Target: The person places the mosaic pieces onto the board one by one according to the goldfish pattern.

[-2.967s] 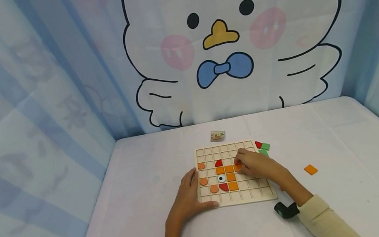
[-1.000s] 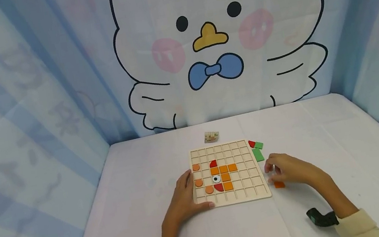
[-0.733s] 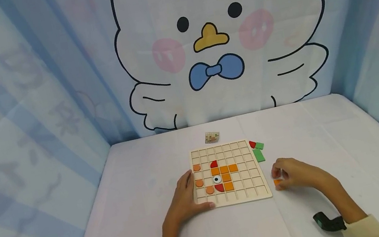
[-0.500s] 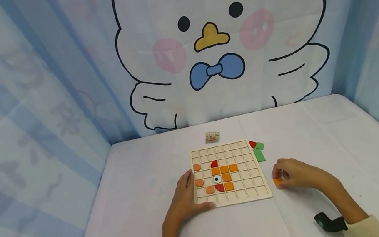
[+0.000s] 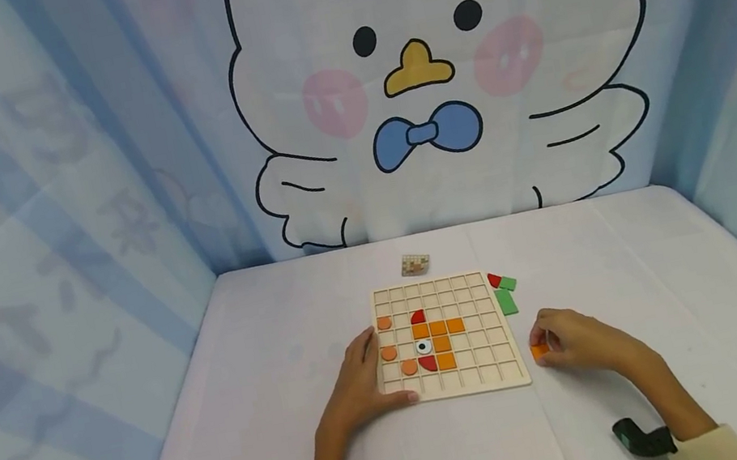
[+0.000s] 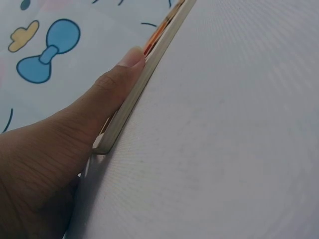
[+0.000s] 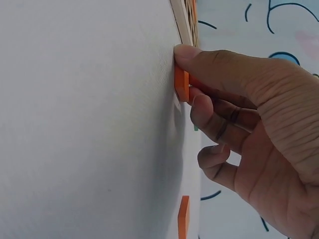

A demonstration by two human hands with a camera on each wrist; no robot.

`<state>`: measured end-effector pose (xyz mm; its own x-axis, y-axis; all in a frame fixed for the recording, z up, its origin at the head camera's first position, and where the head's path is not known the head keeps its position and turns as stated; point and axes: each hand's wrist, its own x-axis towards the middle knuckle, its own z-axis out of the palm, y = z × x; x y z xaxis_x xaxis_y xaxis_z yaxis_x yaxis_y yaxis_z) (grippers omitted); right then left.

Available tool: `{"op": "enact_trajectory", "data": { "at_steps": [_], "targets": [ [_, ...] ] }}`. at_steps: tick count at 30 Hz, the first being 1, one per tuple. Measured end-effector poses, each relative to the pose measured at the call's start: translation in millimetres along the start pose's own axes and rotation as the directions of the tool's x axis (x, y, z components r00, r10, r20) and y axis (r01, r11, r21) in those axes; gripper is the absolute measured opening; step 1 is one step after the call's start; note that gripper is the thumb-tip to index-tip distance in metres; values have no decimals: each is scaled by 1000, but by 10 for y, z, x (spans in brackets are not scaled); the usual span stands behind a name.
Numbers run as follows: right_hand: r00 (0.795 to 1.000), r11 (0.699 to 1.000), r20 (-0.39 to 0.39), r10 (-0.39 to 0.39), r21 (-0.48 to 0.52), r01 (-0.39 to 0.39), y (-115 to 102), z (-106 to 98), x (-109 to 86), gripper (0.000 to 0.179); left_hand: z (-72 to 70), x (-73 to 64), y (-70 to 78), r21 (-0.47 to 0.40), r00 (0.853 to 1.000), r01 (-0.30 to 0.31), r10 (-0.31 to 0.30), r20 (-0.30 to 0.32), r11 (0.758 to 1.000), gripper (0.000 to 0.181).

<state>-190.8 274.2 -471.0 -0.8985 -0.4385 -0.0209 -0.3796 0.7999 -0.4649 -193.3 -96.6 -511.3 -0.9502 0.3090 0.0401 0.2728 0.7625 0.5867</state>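
My left hand (image 5: 359, 384) rests at the near left corner of a wooden grid board (image 5: 493, 374), fingers along its left edge. Its thumb (image 6: 107, 87) lies over the front edge in the left wrist view; the other fingers are hidden there. Just right of the board, my right hand (image 5: 576, 337) pinches an orange square tile (image 5: 540, 351) between thumb and fingertips. That tile (image 7: 181, 82) stands tilted close to the tabletop in the right wrist view. On the grid sit several orange squares (image 5: 441, 344), orange discs (image 5: 389, 353), red quarter-rounds (image 5: 428, 364) and an eye piece (image 5: 423, 346).
Beyond the board lies a small patterned card (image 5: 415, 264). Green pieces (image 5: 506, 302) and a red piece (image 5: 494, 280) lie by its far right corner. Another orange tile (image 7: 183, 216) lies on the table in the right wrist view. Printed cloth hangs behind.
Three seconds ago my right hand was over the grid at an orange square, which now sits there. It moved right and took hold of a loose orange tile. My left hand stayed at the board.
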Motion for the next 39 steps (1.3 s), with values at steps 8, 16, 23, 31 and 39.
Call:
{"op": "enact_trajectory", "data": {
  "at_steps": [8,16,23,31,39],
  "targets": [
    [999,998,-29,-18,-57,16,-43,-2,43,20,5,4,-12,-5,1000,4,-4,5,1000,124],
    [998,993,-42,-47,-110,42,-128,-25,117,21,10,8,3,-6,1000,-7,7,-2,1000,124],
    [989,983,-70,-127,-143,116,-213,41,268,21,1,11,-12,-3,1000,-2,2,-6,1000,124],
    [990,984,-45,-135,-122,129,-316,148,433,20,30,35,-35,17,1000,-9,8,17,1000,124],
    [979,975,-65,-191,-129,182,-446,244,590,22,-2,20,-33,17,1000,-13,13,12,1000,124]
  ]
}}
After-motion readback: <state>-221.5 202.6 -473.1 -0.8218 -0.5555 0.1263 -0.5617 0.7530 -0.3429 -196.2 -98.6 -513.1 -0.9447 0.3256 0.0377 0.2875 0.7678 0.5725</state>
